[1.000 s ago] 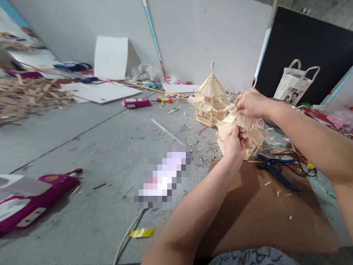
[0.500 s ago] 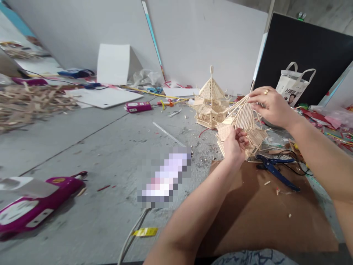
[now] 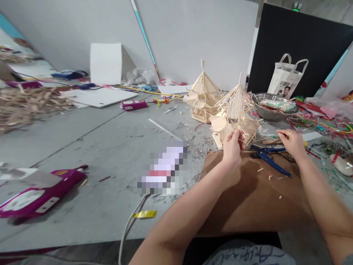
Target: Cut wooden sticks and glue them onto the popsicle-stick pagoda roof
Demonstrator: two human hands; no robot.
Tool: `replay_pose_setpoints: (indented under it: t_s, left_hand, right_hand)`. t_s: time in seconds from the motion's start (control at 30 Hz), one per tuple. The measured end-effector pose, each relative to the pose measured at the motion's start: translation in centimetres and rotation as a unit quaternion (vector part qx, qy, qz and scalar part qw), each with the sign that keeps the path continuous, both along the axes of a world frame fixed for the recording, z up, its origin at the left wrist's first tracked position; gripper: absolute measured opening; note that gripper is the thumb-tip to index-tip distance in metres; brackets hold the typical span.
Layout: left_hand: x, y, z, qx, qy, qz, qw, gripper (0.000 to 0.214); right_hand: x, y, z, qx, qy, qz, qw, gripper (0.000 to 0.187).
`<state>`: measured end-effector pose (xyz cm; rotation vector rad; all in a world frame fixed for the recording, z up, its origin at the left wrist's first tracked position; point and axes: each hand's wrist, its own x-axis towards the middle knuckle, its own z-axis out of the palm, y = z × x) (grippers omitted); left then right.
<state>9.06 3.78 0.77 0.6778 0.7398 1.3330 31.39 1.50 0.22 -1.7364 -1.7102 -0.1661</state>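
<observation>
Likely busy adding sticks to the pointed roof of the nearer stick pavilion (image 3: 235,106), standing upright on the grey surface (image 3: 110,147) between 2 and 3 o'clock from the middle of the view. With the left hand (image 3: 233,148) at the front, by the lower eaves, thumb and fingers bunched, cannot tell contact from a narrow gap, nor a grasped stick from none. With the right hand (image 3: 292,142) off at 4 o'clock of the pavilion, near the blue pliers (image 3: 271,164), cannot make out anything pinched between the drawn-together fingertips. Seems to call for a fresh stick next, then for fitting it into an apparently open part of the roof without nudging the thin slats.

Hard to see the lower front, hidden by the left hand, or all of the farther pavilion (image 3: 203,88), partly covered toward 10 o'clock. Cut off by the left edge, at 8 o'clock: the purple tool (image 3: 64,180). Lost to coarse pixels: a flat object (image 3: 164,162).
</observation>
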Motion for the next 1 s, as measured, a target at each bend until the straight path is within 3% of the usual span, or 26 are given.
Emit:
replay_pose_setpoints:
  t_s: [0.17,0.33,0.53,0.67,0.9,1.0]
  left_hand:
    - [-1.0,-1.6,-2.2,0.068,0.116,0.003,0.991,0.022]
    - [-2.2,-2.1,-4.7,0.151,0.238,0.014,0.959,0.019]
    - [-2.7,-2.3,-5.0,0.26,0.318,0.035,0.911,0.015]
    - [-2.8,-2.1,-5.2,0.336,0.397,0.018,0.854,0.007]
    - [-3.0,-1.5,-6.5,0.414,0.59,-0.003,0.693,0.022]
    - [-2.9,-1.4,-6.7,0.419,0.608,-0.008,0.675,0.023]
  right_hand:
    - [1.0,-0.6,-2.2,-0.062,0.026,-0.056,0.996,0.033]
    - [2.1,-0.5,-3.4,-0.108,-0.011,-0.076,0.991,0.035]
    - [1.2,0.3,-3.2,-0.13,-0.084,-0.049,0.987,0.033]
    - [-1.1,1.8,-2.5,-0.177,-0.188,0.007,0.966,0.033]
    - [-3.7,5.2,-3.0,-0.296,-0.263,0.017,0.918,0.026]
    - [-4.3,6.3,-3.0,-0.327,-0.273,0.018,0.905,0.024]
